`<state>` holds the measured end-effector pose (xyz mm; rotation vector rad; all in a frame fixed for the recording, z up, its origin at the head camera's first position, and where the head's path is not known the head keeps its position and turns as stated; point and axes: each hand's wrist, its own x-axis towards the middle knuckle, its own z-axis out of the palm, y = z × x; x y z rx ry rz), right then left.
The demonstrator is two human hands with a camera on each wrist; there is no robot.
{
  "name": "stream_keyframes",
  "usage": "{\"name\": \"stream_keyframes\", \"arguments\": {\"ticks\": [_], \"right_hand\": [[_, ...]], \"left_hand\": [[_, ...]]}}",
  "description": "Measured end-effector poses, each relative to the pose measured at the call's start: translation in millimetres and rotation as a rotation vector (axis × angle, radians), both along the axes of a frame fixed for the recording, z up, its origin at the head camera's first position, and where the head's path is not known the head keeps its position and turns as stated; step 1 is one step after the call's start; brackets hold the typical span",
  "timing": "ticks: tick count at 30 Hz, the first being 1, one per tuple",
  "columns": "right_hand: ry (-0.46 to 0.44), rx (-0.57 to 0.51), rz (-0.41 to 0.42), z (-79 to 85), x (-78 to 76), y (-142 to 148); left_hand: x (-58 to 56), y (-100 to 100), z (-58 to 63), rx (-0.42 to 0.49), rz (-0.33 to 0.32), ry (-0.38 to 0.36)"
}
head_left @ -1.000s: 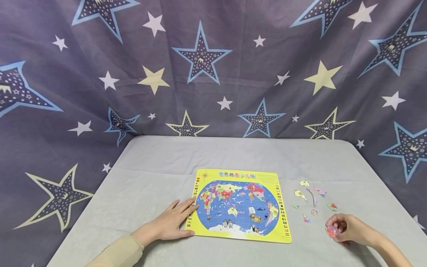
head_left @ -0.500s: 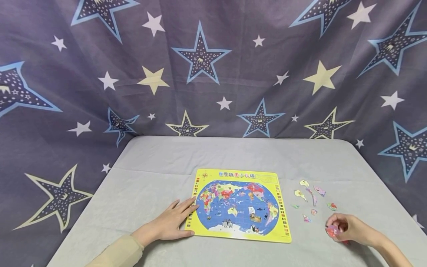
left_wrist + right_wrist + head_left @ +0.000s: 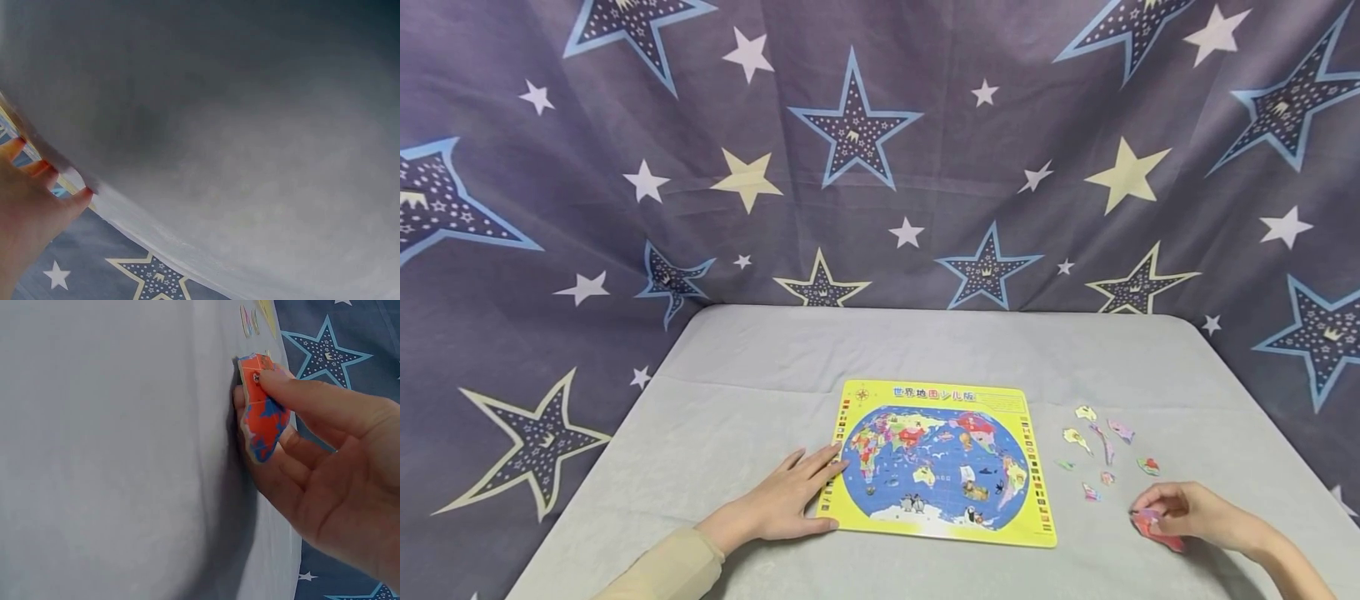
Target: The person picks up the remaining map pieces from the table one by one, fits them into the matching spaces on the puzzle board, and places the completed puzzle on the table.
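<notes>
A yellow-bordered world map puzzle board (image 3: 940,533) lies flat on the table, its map printed in several colours on blue. My left hand (image 3: 778,500) rests at its left edge with fingers spread and extended, the fingertips touching the border and the thumb near the lower corner. To the right of the board, my right hand (image 3: 1198,518) pinches a red puzzle piece (image 3: 1159,533) between thumb and fingers. In the right wrist view the puzzle piece (image 3: 255,419) shows red with blue patches, tilted on edge; the thumb covers part of its face.
Several small loose puzzle pieces lie between board and right hand, among them a yellowish one (image 3: 1075,437), a purple one (image 3: 1121,430) and a red-green one (image 3: 1148,466). A pale grey cloth (image 3: 925,342) covers the table; a star-patterned curtain (image 3: 880,217) hangs behind.
The red piece has tilted in my right hand, so more of its lower red part shows. My left hand and the board keep their places.
</notes>
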<state>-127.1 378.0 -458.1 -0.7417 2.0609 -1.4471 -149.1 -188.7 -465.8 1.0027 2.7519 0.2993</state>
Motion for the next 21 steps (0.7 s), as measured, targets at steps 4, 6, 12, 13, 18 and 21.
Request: {"name": "stream_keyframes", "arguments": {"ticks": [4, 6, 12, 13, 18, 21], "right_hand": [[0.022, 0.025, -0.014, 0.0, -0.4, -6.5], [0.020, 0.037, -0.022, 0.9, -1.4, -11.8], [-0.009, 0.055, -0.051, 6.6, -8.9, -28.7], [0.001, 0.066, -0.058, 7.4, -10.5, -31.7], [0.077, 0.134, -0.103, 11.2, -18.3, -48.1], [0.110, 0.185, -0.151, 13.9, -23.5, -57.9]], "left_hand": [[0.0, 0.4, -0.5, -0.010, 0.001, 0.002], [0.0, 0.7, -0.6, -0.016, 0.001, 0.003], [0.1, 1.0, -0.2, -0.015, 0.004, 0.001], [0.2, 1.0, -0.1, -0.013, 0.005, 0.000], [0.5, 0.7, 0.4, -0.009, 0.003, 0.001], [0.2, 0.9, 0.3, -0.010, 0.002, 0.004]]}}
